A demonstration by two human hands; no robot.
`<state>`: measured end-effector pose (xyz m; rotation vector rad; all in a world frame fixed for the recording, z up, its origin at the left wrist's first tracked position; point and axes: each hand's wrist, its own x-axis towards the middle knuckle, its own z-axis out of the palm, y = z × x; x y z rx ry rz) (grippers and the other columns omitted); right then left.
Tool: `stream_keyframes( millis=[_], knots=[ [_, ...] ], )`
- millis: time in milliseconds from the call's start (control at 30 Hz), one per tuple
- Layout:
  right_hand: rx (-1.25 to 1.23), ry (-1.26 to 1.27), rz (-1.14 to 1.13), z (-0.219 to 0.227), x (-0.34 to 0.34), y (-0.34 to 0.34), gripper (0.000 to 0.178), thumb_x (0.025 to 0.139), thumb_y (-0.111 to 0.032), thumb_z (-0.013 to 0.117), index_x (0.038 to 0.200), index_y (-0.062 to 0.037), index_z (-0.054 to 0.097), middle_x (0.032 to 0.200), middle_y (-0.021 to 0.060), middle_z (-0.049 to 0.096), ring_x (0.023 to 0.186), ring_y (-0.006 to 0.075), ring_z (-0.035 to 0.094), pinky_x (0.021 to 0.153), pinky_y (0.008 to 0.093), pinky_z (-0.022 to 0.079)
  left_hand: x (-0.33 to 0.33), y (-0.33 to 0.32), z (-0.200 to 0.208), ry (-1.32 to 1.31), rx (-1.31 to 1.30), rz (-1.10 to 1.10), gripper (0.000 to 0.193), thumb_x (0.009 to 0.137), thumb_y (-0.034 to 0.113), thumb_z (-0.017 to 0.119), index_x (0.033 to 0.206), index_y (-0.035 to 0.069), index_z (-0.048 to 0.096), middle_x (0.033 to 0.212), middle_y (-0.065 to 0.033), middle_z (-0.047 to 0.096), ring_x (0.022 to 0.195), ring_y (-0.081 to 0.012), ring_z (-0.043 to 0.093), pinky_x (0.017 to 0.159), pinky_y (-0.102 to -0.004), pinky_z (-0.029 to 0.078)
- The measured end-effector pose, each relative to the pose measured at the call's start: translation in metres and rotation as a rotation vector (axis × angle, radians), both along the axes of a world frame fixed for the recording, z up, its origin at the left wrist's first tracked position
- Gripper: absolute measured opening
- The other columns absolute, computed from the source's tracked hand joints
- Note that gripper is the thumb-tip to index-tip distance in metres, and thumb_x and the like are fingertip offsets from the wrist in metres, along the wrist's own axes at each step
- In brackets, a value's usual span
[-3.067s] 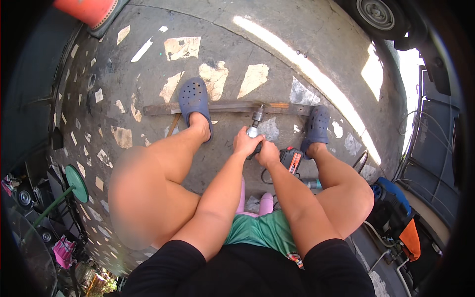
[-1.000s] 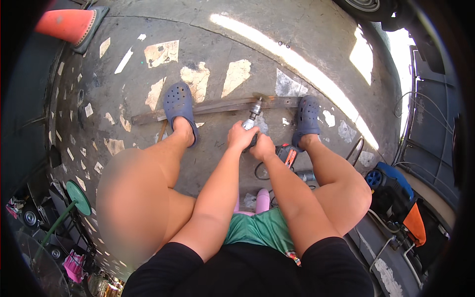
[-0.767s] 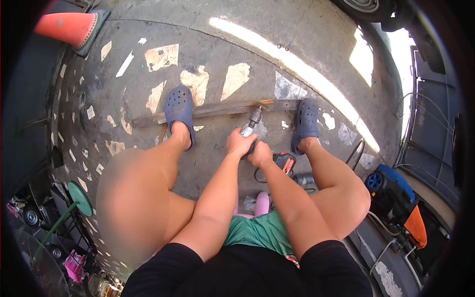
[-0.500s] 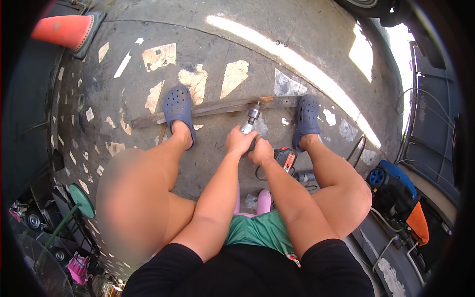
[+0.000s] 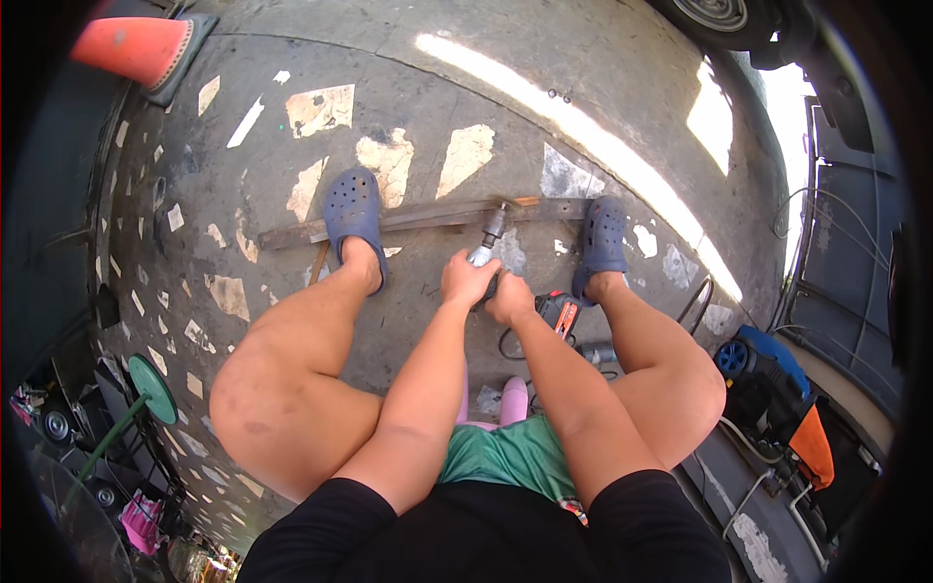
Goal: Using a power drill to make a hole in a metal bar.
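Drill point(image 5: 494, 229): out in front of the body, between the feet, chuck pointing away; a sudden catch could twist it in the grip.
Wheel point(image 5: 504, 203): at the drill's tip, on or just above the bar; contact and spin cannot be told. If turning, it could snag an edge and skip.
Bar point(image 5: 437, 215): lies across the floor point(image 5: 408, 107), with an orange patch by the wheel; with no clamp in sight, it could slide or roll.
Left hand point(image 5: 468, 279): wrapped around the drill's body, close behind the chuck; slipping forward would meet turning parts.
Right hand point(image 5: 508, 297): closed at the drill's rear; its fingers are largely hidden.
Left clog point(image 5: 353, 199): over the bar; if the foot shifts, the bar may swing.
Right clog point(image 5: 605, 233): at the bar's other end; flung grit could reach the bare ankle.
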<state>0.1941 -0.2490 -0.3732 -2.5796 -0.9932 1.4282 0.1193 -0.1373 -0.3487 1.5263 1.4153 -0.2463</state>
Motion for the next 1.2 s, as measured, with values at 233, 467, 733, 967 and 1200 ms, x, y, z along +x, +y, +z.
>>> stream_keyframes(
  millis=[233,467,733,967,1200],
  knots=[
    [-0.073,-0.007,-0.067,0.003,-0.001,0.006,0.051,0.078,-0.039,0.082,0.111,-0.0006,0.076,0.116,0.0259,0.073,0.112,0.0397,0.07,0.096,0.0487,0.056,-0.001,0.004,0.003,0.018,0.004,-0.008,0.075,0.071,0.048,0.082,0.124,-0.003,0.071,0.122,-0.0273,0.072,0.117,-0.0405,0.069,0.099,-0.0448,0.053],
    [-0.031,0.028,-0.027,0.012,-0.001,0.009,0.053,0.078,-0.043,0.081,0.114,-0.0035,0.076,0.117,0.0244,0.073,0.114,0.0386,0.07,0.096,0.0479,0.056,-0.004,0.002,0.005,0.012,-0.024,0.038,0.074,0.071,0.049,0.082,0.123,-0.003,0.071,0.118,-0.0269,0.073,0.114,-0.0407,0.07,0.098,-0.0453,0.054],
    [-0.057,0.023,-0.037,0.015,-0.005,0.01,0.051,0.076,-0.04,0.082,0.113,-0.0052,0.077,0.118,0.0228,0.074,0.113,0.0381,0.07,0.097,0.0481,0.056,-0.012,-0.006,-0.014,0.008,0.067,0.075,0.07,0.071,0.049,0.081,0.118,-0.003,0.072,0.116,-0.0278,0.073,0.111,-0.0416,0.07,0.096,-0.0462,0.054],
    [-0.033,0.022,-0.007,0.014,0.007,0.004,0.053,0.076,-0.04,0.083,0.116,-0.0057,0.076,0.117,0.0235,0.074,0.113,0.0393,0.07,0.096,0.0481,0.056,0.004,0.0,-0.002,0.017,-0.019,0.005,0.07,0.071,0.051,0.08,0.116,-0.002,0.073,0.116,-0.0266,0.074,0.111,-0.0414,0.07,0.095,-0.0471,0.054],
    [-0.037,-0.028,-0.069,0.001,0.02,-0.018,0.057,0.075,-0.043,0.083,0.116,-0.0047,0.075,0.117,0.0248,0.073,0.112,0.041,0.07,0.096,0.0488,0.057,0.03,-0.007,0.014,0.034,-0.067,-0.1,0.083,0.069,0.052,0.081,0.132,0.0,0.068,0.123,-0.0246,0.073,0.117,-0.0403,0.069,0.101,-0.0457,0.054]
  ],
)
